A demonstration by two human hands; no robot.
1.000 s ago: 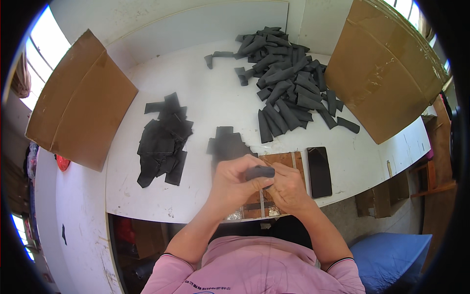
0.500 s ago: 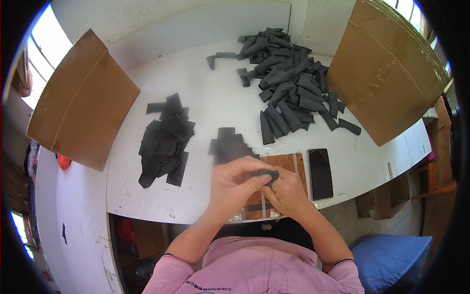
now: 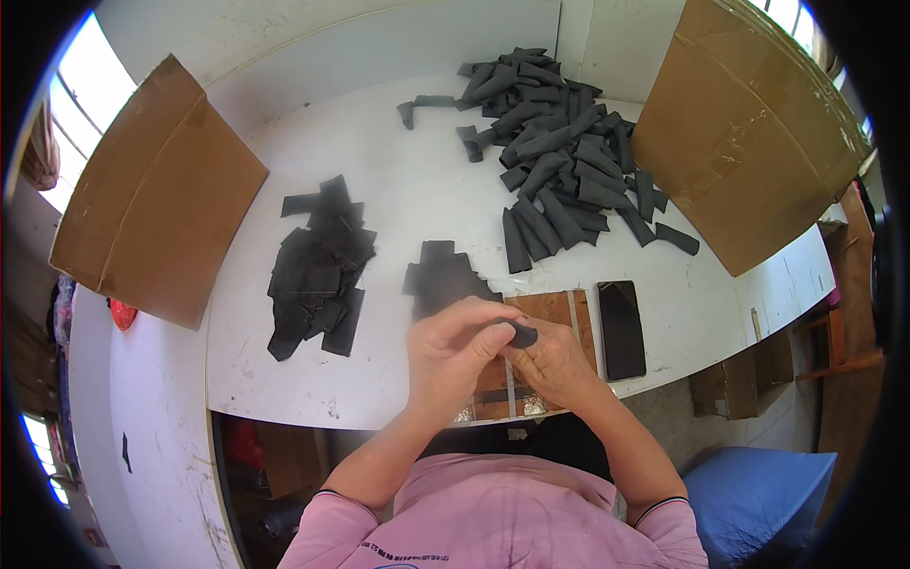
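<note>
Both of my hands meet over a brown wooden board (image 3: pixel 555 308) at the table's front edge. Between them is a small dark grey fabric tube (image 3: pixel 520 334), one end showing. My left hand (image 3: pixel 457 346) pinches it with thumb and fingers. My right hand (image 3: pixel 559 360) is closed around its other side, so most of the tube is hidden. Just beyond my left hand lies a stack of flat dark fabric pieces (image 3: pixel 441 270), partly covered by the hand. Farther left is a loose pile of flat black pieces (image 3: pixel 318 280).
A big heap of dark grey tubes (image 3: pixel 559 152) fills the back right of the white table (image 3: pixel 379 152). A black phone (image 3: pixel 621 330) lies right of the board. Cardboard boxes stand left (image 3: pixel 156 190) and right (image 3: pixel 754 133). A blue bag (image 3: pixel 758 503) is below, right.
My fingers have shifted slightly around the tube, and its visible end has turned a little. My right fingers are tucked in closer. The piles look unchanged.
</note>
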